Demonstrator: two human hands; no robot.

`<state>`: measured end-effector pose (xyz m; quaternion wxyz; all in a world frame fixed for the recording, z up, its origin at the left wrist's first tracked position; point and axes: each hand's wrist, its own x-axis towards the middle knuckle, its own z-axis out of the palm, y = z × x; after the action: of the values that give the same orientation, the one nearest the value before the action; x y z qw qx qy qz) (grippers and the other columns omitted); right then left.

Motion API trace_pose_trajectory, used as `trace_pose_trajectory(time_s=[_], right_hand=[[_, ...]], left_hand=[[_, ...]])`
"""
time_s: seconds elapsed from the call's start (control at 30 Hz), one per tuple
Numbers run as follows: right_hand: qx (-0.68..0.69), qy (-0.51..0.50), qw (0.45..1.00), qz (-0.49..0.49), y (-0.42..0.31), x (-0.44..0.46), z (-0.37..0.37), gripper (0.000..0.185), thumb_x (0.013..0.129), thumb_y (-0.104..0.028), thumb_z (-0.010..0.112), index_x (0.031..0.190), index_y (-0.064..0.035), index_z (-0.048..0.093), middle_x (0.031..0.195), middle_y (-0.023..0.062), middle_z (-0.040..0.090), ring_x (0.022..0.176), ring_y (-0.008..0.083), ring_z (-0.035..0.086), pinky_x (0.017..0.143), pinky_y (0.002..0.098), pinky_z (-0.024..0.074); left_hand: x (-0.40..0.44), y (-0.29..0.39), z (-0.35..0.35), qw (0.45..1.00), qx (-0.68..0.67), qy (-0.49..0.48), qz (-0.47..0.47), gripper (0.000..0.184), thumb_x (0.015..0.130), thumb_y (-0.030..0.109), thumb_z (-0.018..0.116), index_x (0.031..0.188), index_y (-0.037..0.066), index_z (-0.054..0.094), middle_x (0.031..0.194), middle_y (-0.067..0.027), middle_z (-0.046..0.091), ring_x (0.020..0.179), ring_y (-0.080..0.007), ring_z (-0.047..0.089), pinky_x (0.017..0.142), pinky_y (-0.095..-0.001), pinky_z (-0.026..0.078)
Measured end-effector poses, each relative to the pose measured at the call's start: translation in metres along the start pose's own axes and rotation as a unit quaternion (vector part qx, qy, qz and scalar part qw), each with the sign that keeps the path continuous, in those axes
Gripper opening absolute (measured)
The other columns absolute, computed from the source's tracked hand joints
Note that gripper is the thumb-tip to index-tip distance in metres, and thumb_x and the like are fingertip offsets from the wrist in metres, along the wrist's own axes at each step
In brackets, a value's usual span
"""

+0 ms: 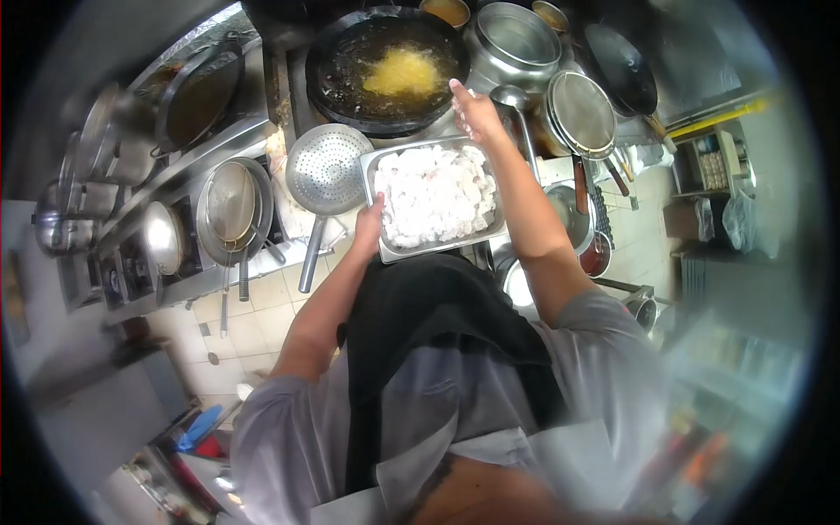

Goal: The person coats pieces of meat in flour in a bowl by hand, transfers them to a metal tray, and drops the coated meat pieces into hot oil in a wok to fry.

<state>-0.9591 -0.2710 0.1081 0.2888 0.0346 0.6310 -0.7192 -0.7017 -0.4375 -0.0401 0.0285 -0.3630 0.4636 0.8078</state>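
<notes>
My left hand [371, 224] grips the left side of a rectangular metal tray [369, 164], which is close to my apron. White, flour-coated pieces [435, 194] fill the tray in a heap. Beyond it is a large black wok [341, 98] of dark oil, where a yellow, bubbling patch of frying food [404, 72] floats. At the wok's near right rim, my right hand [473, 114] is raised with its fingers apart and white powder on them. Nothing shows in that hand, though its palm is partly hidden.
Left of the tray lies a perforated skimmer [329, 168]. A ladle [511, 98] and a metal pot [516, 44] are to the right of the wok. Round strainers [581, 114] rest over a pot further right. Several pans and a mesh strainer [232, 201] occupy the left stove.
</notes>
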Motion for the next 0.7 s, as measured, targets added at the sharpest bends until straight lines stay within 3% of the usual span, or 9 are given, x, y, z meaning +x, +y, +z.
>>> trace_pose_trajectory(time_s=[0.1,0.2,0.23,0.37,0.43,0.53,0.6,0.63,0.7], right_hand=[[-0.079,0.009,0.997,-0.013,-0.007,0.023,0.006,0.054,0.089,-0.054,0.065,0.072,-0.0051,0.051,0.048,-0.0021,0.040,0.033,0.0100,0.036,0.031,0.0274,0.0251],[-0.142,0.010,0.990,-0.002,-0.027,0.045,0.005,0.070,0.085,-0.072,0.056,0.079,-0.0015,0.058,0.053,-0.0012,0.045,0.039,0.0098,0.041,0.036,0.0256,0.0293],[-0.084,-0.012,0.996,0.037,-0.037,0.051,0.005,0.068,0.086,-0.069,0.057,0.080,-0.0019,0.058,0.056,-0.0008,0.046,0.040,0.0100,0.041,0.036,0.0267,0.0291],[-0.243,-0.007,0.966,-0.083,-0.052,0.083,-0.002,0.063,0.090,-0.065,0.055,0.075,-0.0043,0.057,0.052,-0.0016,0.042,0.039,0.0116,0.039,0.036,0.0288,0.0274],[-0.338,0.007,0.935,-0.108,-0.051,0.102,-0.003,0.064,0.088,-0.068,0.055,0.070,-0.0061,0.055,0.052,0.0008,0.044,0.039,0.0130,0.039,0.038,0.0310,0.0286],[-0.447,0.029,0.890,-0.088,-0.053,0.133,-0.011,0.061,0.086,-0.062,0.063,0.074,-0.0020,0.060,0.055,0.0041,0.051,0.045,0.0168,0.049,0.042,0.0346,0.0367],[-0.575,-0.068,0.785,-0.223,-0.046,0.159,-0.025,0.045,0.084,-0.041,0.070,0.080,0.0040,0.065,0.063,0.0091,0.061,0.053,0.0217,0.058,0.050,0.0365,0.0455],[-0.574,-0.072,0.786,-0.219,-0.052,0.161,-0.017,0.045,0.084,-0.041,0.070,0.080,0.0040,0.065,0.063,0.0091,0.061,0.053,0.0217,0.058,0.050,0.0365,0.0455],[-0.787,-0.151,0.599,-0.001,-0.071,0.173,-0.007,0.026,0.079,-0.021,0.067,0.083,0.0056,0.069,0.075,0.0168,0.069,0.066,0.0267,0.067,0.062,0.0372,0.0531]], left_hand=[[-0.005,0.003,0.005,1.000,-0.018,-0.004,0.014,0.062,0.096,0.042,0.060,0.124,-0.013,0.053,0.111,-0.0176,0.065,0.098,-0.0237,0.065,0.084,-0.0362,0.053],[-0.001,0.002,0.003,1.000,0.008,0.018,0.000,0.061,0.095,0.042,0.061,0.123,-0.012,0.055,0.110,-0.0176,0.065,0.097,-0.0240,0.065,0.083,-0.0358,0.053],[-0.001,0.003,0.003,1.000,0.003,0.021,0.001,0.061,0.095,0.042,0.061,0.123,-0.012,0.055,0.110,-0.0176,0.065,0.097,-0.0240,0.065,0.083,-0.0358,0.053],[-0.005,0.005,0.004,0.999,0.008,0.033,0.013,0.058,0.095,0.042,0.062,0.121,-0.010,0.058,0.107,-0.0172,0.066,0.094,-0.0237,0.065,0.082,-0.0358,0.053],[-0.010,0.002,0.006,0.999,-0.010,0.035,0.004,0.057,0.095,0.041,0.062,0.121,-0.010,0.059,0.107,-0.0170,0.066,0.093,-0.0235,0.065,0.081,-0.0359,0.053],[-0.006,0.004,0.004,0.999,0.007,0.029,0.012,0.056,0.096,0.041,0.061,0.120,-0.010,0.059,0.107,-0.0167,0.066,0.093,-0.0223,0.065,0.081,-0.0356,0.052],[-0.003,0.002,0.002,0.999,0.013,0.036,0.008,0.056,0.096,0.041,0.061,0.121,-0.010,0.059,0.107,-0.0165,0.066,0.093,-0.0220,0.065,0.082,-0.0351,0.052],[-0.004,0.003,0.003,0.999,0.019,0.038,0.007,0.057,0.096,0.041,0.061,0.122,-0.010,0.058,0.108,-0.0162,0.066,0.093,-0.0217,0.065,0.082,-0.0346,0.052],[-0.004,0.002,0.003,0.999,0.016,0.040,0.001,0.058,0.096,0.041,0.060,0.123,-0.010,0.058,0.110,-0.0165,0.066,0.096,-0.0215,0.064,0.085,-0.0344,0.050]])
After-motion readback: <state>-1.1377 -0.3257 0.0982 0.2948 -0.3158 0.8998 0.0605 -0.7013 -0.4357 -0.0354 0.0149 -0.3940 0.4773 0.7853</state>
